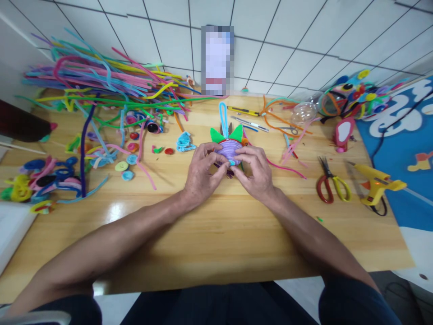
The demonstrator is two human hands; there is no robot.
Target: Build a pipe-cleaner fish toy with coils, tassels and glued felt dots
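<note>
Between my hands, over the middle of the table, is a purple coiled pipe-cleaner figure point(230, 150). Two green pointed leaf shapes point(237, 132) stick out of its far side, and a light-blue pipe-cleaner loop point(223, 118) rises between them. My left hand point(206, 169) grips the figure from the left, fingers on its top and thumb at the near edge. From the right, my right hand point(253, 169) closes on it the same way. Both thumbs meet at a small light-blue piece point(232, 163) on the near edge. The figure's underside is hidden.
Bundled pipe cleaners point(101, 74) lie at the back left, with coiled pieces point(50, 178) below them. A yellow utility knife point(242, 110) is behind the figure. Scissors point(331, 183) and a yellow glue gun point(375, 183) rest at right. A blurred phone-like screen point(217, 61) leans on the tiled wall.
</note>
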